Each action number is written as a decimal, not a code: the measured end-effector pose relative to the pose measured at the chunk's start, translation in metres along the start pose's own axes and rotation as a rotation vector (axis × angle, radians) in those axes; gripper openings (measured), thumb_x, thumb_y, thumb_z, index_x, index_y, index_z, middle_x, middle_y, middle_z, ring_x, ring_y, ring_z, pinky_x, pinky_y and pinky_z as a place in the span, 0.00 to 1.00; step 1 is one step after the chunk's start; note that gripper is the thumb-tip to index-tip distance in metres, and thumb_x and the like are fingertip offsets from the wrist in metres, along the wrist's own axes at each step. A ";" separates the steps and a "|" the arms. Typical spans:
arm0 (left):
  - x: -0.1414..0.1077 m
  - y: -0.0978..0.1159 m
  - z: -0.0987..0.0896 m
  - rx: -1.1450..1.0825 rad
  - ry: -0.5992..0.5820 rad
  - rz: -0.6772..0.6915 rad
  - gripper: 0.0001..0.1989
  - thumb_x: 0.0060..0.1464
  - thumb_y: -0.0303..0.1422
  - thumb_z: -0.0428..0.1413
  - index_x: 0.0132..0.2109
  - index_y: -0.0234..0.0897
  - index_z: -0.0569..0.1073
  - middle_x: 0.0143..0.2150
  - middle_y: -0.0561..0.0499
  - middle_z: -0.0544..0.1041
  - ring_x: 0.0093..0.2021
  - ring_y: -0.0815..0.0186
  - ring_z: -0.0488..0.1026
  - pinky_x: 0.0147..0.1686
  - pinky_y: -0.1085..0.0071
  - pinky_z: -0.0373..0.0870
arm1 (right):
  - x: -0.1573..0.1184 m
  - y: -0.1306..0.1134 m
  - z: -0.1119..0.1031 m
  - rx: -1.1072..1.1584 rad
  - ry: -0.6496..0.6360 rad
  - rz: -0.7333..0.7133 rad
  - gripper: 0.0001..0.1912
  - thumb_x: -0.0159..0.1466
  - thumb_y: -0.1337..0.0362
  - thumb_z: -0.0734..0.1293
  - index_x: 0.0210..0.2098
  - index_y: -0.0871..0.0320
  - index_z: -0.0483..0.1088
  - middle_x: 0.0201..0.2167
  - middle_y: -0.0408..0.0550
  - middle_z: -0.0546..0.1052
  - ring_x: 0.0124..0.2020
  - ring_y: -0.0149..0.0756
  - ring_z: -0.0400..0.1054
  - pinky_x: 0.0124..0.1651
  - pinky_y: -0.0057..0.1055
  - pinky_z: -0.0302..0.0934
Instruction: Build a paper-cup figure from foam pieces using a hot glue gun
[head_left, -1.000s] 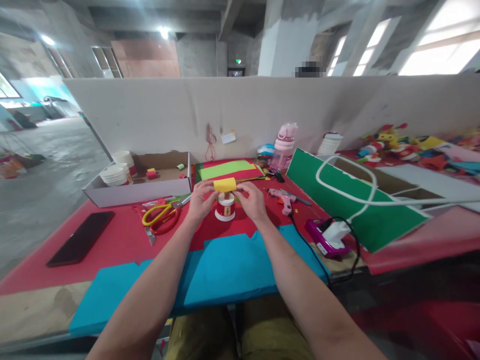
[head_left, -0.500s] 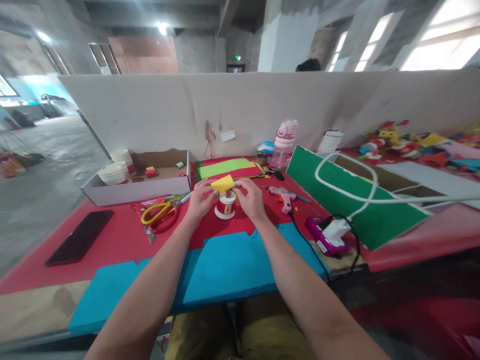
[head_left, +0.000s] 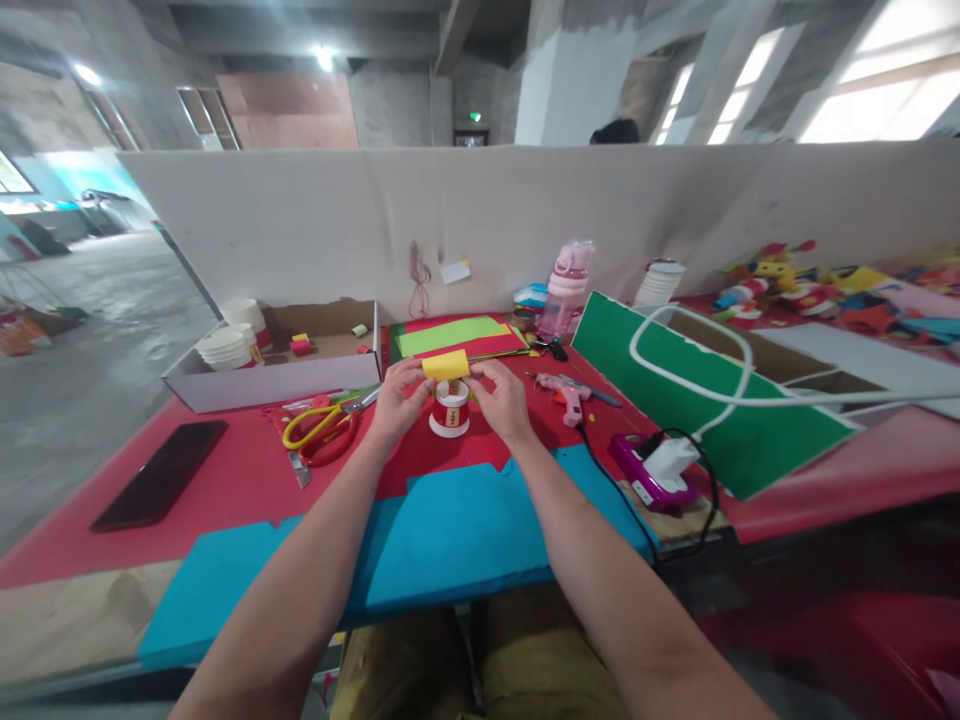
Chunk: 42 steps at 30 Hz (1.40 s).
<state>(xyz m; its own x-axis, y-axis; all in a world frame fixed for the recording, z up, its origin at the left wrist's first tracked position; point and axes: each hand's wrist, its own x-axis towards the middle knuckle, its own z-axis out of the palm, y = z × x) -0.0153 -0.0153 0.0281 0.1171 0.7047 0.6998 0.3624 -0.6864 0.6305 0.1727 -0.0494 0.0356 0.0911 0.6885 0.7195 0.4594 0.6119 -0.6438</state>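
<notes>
A curved piece of yellow paper [head_left: 446, 365] is pinched between my two hands. My left hand [head_left: 403, 400] grips its left end and my right hand [head_left: 498, 398] its right end, both with fingers closed. Right below the paper, a red and white paper cup [head_left: 451, 412] stands upside down on the red table cover, with a spring-like coil partly visible on top. Whether the paper touches that coil I cannot tell. To the left lie scissors [head_left: 322, 430] with yellow and red handles; on the right rests a pink hot glue gun [head_left: 568, 395].
A shallow box [head_left: 270, 385] with white cups and small paper rolls stands back left. A phone [head_left: 160, 475] lies at left. Blue sheets [head_left: 472, 530] cover the front edge. At right are a purple power strip [head_left: 652, 475], cables and a green board [head_left: 697, 400].
The yellow paper has turned from a slight tilt to nearly level, and its curve faces me more. Both hands stay almost in place above the cup.
</notes>
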 end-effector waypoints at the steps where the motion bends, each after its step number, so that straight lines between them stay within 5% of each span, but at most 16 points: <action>1: 0.000 0.001 -0.001 0.000 0.004 -0.003 0.10 0.54 0.41 0.58 0.35 0.40 0.78 0.47 0.45 0.77 0.54 0.56 0.70 0.56 0.57 0.65 | 0.000 0.001 0.000 0.004 -0.007 0.014 0.05 0.61 0.62 0.65 0.33 0.55 0.73 0.36 0.49 0.77 0.40 0.40 0.71 0.47 0.36 0.64; 14: -0.006 0.007 -0.017 -0.066 -0.006 -0.122 0.16 0.55 0.39 0.57 0.50 0.42 0.76 0.52 0.47 0.75 0.55 0.56 0.69 0.55 0.59 0.66 | 0.000 0.000 -0.007 0.093 -0.034 0.101 0.11 0.57 0.58 0.68 0.37 0.57 0.73 0.37 0.50 0.78 0.39 0.40 0.71 0.47 0.36 0.64; 20: -0.007 0.010 -0.017 -0.077 0.014 -0.143 0.16 0.55 0.38 0.56 0.50 0.42 0.76 0.52 0.47 0.75 0.54 0.56 0.69 0.54 0.60 0.67 | -0.001 0.003 -0.011 0.181 0.056 0.187 0.14 0.62 0.53 0.63 0.37 0.56 0.73 0.38 0.49 0.78 0.42 0.40 0.71 0.46 0.34 0.64; 29: -0.004 -0.008 -0.016 0.041 0.020 -0.210 0.14 0.54 0.37 0.55 0.47 0.41 0.77 0.46 0.48 0.78 0.49 0.57 0.71 0.53 0.59 0.65 | 0.001 0.015 -0.012 0.225 0.293 0.317 0.23 0.66 0.46 0.56 0.23 0.54 0.63 0.21 0.44 0.70 0.26 0.35 0.65 0.33 0.31 0.60; 37: -0.010 -0.037 -0.017 0.127 0.113 -0.234 0.13 0.55 0.38 0.54 0.45 0.40 0.76 0.43 0.47 0.79 0.46 0.58 0.73 0.49 0.61 0.66 | -0.019 0.001 -0.013 0.147 0.289 0.329 0.26 0.68 0.46 0.54 0.19 0.54 0.58 0.16 0.41 0.62 0.21 0.32 0.58 0.27 0.31 0.52; 42: -0.012 -0.041 -0.019 0.163 0.164 -0.226 0.14 0.56 0.39 0.52 0.44 0.41 0.76 0.42 0.47 0.79 0.44 0.59 0.73 0.47 0.62 0.66 | -0.042 -0.009 -0.008 -0.056 0.140 0.231 0.24 0.69 0.49 0.55 0.20 0.55 0.58 0.17 0.40 0.63 0.21 0.31 0.57 0.27 0.29 0.49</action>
<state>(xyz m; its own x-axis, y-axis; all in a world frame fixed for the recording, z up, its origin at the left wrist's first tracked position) -0.0493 0.0012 0.0001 -0.1294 0.7885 0.6012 0.5075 -0.4682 0.7233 0.1717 -0.0867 0.0137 0.3184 0.7444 0.5870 0.4604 0.4199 -0.7821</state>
